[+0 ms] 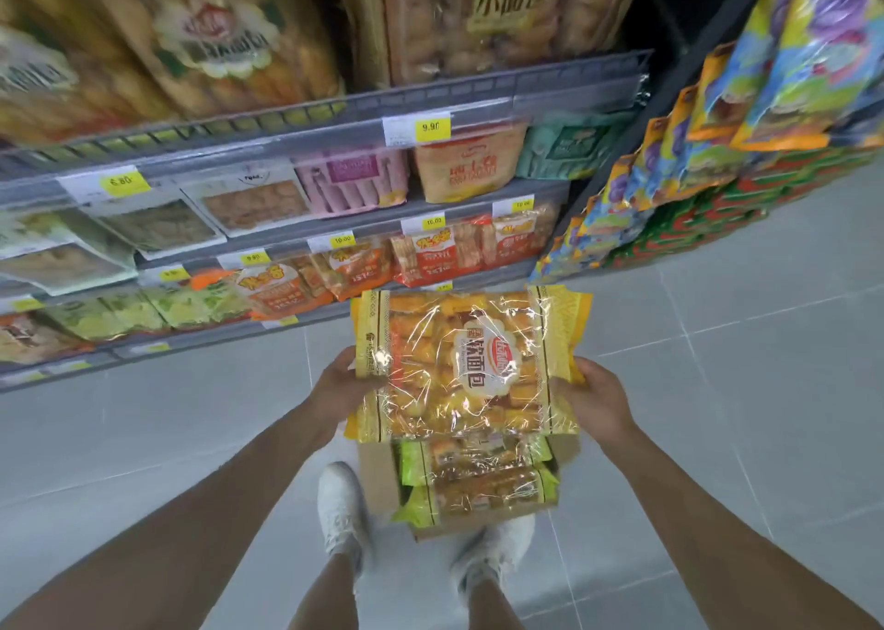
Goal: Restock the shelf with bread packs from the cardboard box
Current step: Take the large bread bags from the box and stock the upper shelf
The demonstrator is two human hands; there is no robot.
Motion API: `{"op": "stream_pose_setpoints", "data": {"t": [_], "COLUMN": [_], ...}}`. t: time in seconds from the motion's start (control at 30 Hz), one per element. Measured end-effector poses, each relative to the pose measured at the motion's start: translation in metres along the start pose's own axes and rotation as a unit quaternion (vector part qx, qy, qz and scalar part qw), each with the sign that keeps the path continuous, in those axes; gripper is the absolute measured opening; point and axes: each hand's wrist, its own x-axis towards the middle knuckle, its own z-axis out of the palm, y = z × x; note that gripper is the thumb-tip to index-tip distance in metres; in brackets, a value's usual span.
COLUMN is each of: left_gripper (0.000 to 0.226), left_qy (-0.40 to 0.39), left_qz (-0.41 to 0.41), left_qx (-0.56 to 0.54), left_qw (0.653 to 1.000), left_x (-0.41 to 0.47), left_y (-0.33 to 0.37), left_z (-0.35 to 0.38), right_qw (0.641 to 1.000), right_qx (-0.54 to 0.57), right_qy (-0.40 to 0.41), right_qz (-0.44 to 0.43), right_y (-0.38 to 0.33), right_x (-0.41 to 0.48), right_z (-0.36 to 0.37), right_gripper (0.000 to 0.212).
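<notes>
Slick film could cost you this bread pack (466, 366): held only by its two side edges, it may sag or slide free as you lift it toward the crowded shelf (550, 85), and a snag on the wire rail would crumple it. Your left hand (342, 383) grips the left seam, fingers curled round the edge; your right hand (593, 402) clasps the right seam likewise. The pack hangs level in mid-air, directly above the open cardboard box (375, 478) on the floor, where more packs (483, 486) wait
</notes>
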Motion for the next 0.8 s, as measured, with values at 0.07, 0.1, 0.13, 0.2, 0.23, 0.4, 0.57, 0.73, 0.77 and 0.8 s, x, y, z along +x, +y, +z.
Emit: {"op": "stream_pose_setpoints", "data": {"t": [0.07, 0.1, 0.13, 0.2, 0.23, 0.4, 0.57, 0.73, 0.77, 0.8], "left_gripper": [0.055, 0.06, 0.064, 0.066, 0.061, 0.039, 0.04, 0.013, 0.017, 0.022], "left_qy": [-0.021, -0.031, -0.037, -0.041, -0.04, -0.053, -0.024, 0.036, 0.046, 0.049], "left_qz": [0.031, 0.051, 0.076, 0.116, 0.132, 0.217, 0.309, 0.413, 0.425, 0.443], "left_qx": [0.007, 0.018, 0.029, 0.062, 0.079, 0.108, 0.061, 0.023, -0.01, -0.043], "left_qw": [0.999, 0.998, 0.996, 0.99, 0.987, 0.969, 0.949, 0.91, 0.904, 0.894], "left_x": [-0.024, -0.038, -0.051, -0.077, -0.09, -0.16, -0.214, -0.254, -0.26, -0.273], "left_y": [0.033, 0.051, 0.066, 0.097, 0.113, 0.183, 0.233, 0.256, 0.259, 0.263], "left_z": [-0.018, -0.028, -0.038, -0.057, -0.066, -0.104, -0.129, -0.138, -0.14, -0.138], "right_qw": [0.999, 0.998, 0.997, 0.993, 0.991, 0.969, 0.928, 0.886, 0.879, 0.875], "right_qx": [0.02, 0.037, 0.052, 0.075, 0.086, 0.151, 0.204, 0.236, 0.253, 0.279], "right_qy": [0.009, 0.013, 0.019, 0.043, 0.057, 0.138, 0.221, 0.277, 0.277, 0.264], "right_qz": [-0.03, -0.047, -0.061, -0.079, -0.088, -0.137, -0.221, -0.287, -0.294, -0.295], "right_y": [-0.039, -0.059, -0.079, -0.115, -0.13, -0.197, -0.262, -0.311, -0.314, -0.318], "right_x": [-0.021, -0.033, -0.045, -0.069, -0.079, -0.129, -0.182, -0.217, -0.218, -0.219], "right_z": [-0.017, -0.024, -0.03, -0.04, -0.044, -0.065, -0.082, -0.09, -0.091, -0.092], "right_gripper": [0.024, 0.024, 0.026, 0.031, 0.03, 0.024, 0.02, 0.035, 0.045, 0.05]}}
